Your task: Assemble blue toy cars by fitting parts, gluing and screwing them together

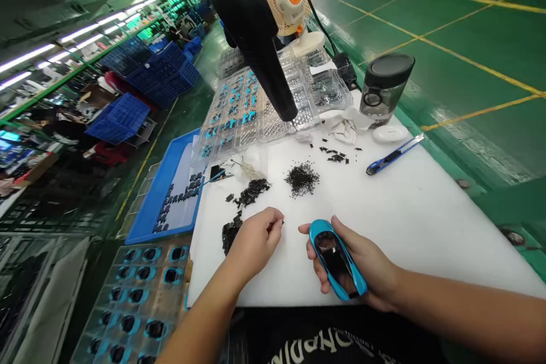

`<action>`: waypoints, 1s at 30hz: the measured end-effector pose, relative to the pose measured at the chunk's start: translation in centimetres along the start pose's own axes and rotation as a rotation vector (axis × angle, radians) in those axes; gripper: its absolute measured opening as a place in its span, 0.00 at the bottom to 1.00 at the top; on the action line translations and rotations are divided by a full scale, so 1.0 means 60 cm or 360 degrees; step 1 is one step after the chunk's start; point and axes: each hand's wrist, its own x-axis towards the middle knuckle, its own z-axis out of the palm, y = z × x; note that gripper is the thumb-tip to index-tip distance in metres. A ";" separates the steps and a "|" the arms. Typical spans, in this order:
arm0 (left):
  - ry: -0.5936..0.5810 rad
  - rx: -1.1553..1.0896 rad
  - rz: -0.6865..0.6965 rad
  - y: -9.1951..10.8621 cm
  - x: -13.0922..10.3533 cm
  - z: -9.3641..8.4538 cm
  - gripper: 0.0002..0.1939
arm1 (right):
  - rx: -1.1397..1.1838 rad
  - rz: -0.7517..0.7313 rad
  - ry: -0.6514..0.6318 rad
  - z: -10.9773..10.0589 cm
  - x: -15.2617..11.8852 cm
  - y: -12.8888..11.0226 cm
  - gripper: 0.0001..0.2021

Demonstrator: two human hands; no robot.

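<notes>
My right hand point(362, 253) is wrapped round a blue toy car body point(335, 259) with a glossy black top, held tilted above the white table. Thumb and fingers of my left hand point(256, 242) are pinched together, and a tiny dark bit peeks out at their tips; its kind is too small to make out. Just beyond the left hand lies a heap of tiny black parts point(302, 179). Flat black pieces point(252, 192) are piled to its left, and a stack of black parts point(230, 234) sits partly behind my left wrist.
A blue cutter knife point(394, 154), a white case point(390, 134) and a dark-lidded cup point(386, 88) stand at the right. Clear compartment trays point(251, 136) fill the back beneath a black tube point(273, 62). A blue tray point(143, 219) and a tray of car bodies point(162, 307) lie left.
</notes>
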 end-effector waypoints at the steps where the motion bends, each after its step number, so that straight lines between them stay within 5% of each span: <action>1: 0.0059 -0.0038 0.0009 -0.003 -0.003 0.007 0.09 | 0.0002 0.0003 -0.0004 -0.002 0.000 0.000 0.23; 19: 0.0567 -0.0516 0.0147 -0.040 -0.065 0.057 0.06 | -0.0052 0.0013 -0.0013 -0.009 0.000 0.000 0.24; 23: 0.0662 -0.0453 0.0484 -0.020 -0.065 0.046 0.07 | -0.0055 0.0027 -0.0030 -0.006 0.001 0.001 0.24; 30: 0.0505 -0.0160 0.1355 0.033 -0.014 0.029 0.12 | -0.0310 0.0172 0.0035 -0.008 0.002 0.004 0.33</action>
